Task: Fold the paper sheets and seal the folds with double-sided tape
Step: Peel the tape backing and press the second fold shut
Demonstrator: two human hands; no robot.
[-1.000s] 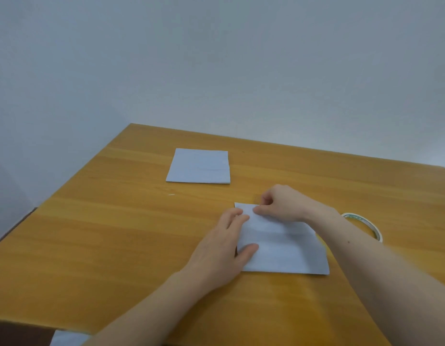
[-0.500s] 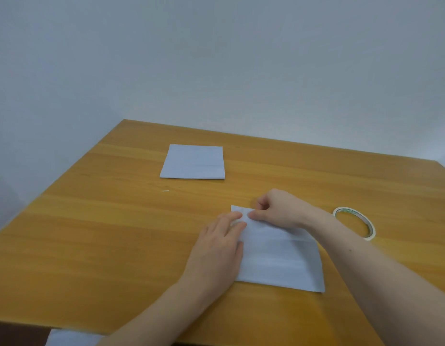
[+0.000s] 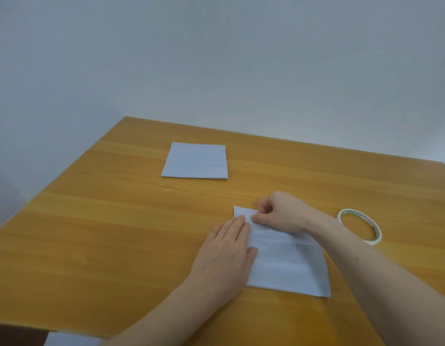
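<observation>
You're mid-seal on the near sheet, as I read it. The folded white paper sheet (image 3: 286,258) lies flat on the wooden tabletop (image 3: 116,233), lower centre-right of the frame. It's rectangular, with faint horizontal crease lines across it, and its far-left corner pokes out past your fingers.

Your left hand (image 3: 226,250) lies flat, fingers straight, pressing the sheet's left edge down; it grips nothing. Your right hand (image 3: 278,213) has its fingers curled, thumb and fingertip pinching at the paper's upper edge. Could be a tape liner or the flap itself; too small to tell.

The white roll of double-sided tape (image 3: 359,227) lies flat at centre-right of the frame, just beyond your right forearm and apart from the sheet.

A second folded white sheet (image 3: 195,161) lies upper centre, well apart from the hands; looks finished.

Next move, my guess: keep the left hand anchoring so the sheet doesn't skate, then peel or press along that top edge evenly. Thin paper, so pull low and slow or it'll tear or wrinkle.
</observation>
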